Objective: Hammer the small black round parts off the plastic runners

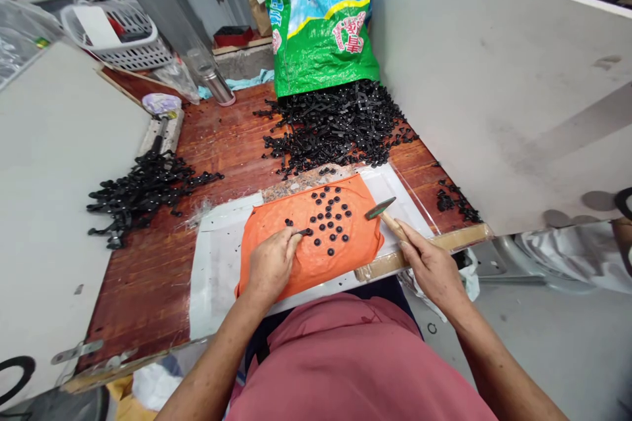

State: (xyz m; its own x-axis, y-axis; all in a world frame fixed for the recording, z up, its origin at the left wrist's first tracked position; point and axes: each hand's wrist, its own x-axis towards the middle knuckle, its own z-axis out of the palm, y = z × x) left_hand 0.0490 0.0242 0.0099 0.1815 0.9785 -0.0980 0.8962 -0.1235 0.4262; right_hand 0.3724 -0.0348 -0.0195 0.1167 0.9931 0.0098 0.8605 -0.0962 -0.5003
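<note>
My right hand point(432, 266) is closed around the wooden handle of a small hammer point(381, 208); its metal head hovers or rests at the right of an orange cloth-covered pad point(276, 210). My left hand point(272, 260) pinches a small black plastic part point(302, 232) over the pad, its end beside the loose round pieces. Several small round black pieces point(330, 216) lie spread across the pad. Another little black part point(288, 222) lies just beyond my left fingers. Whether the hammer head touches the pad, I cannot tell.
A heap of black parts point(340, 125) spills from a green and blue sack point(326, 26) at the back. More black parts point(143, 194) are piled at left. White boards point(503, 79) wall the right side. A metal flask point(217, 84) and a white basket point(123, 36) stand back left.
</note>
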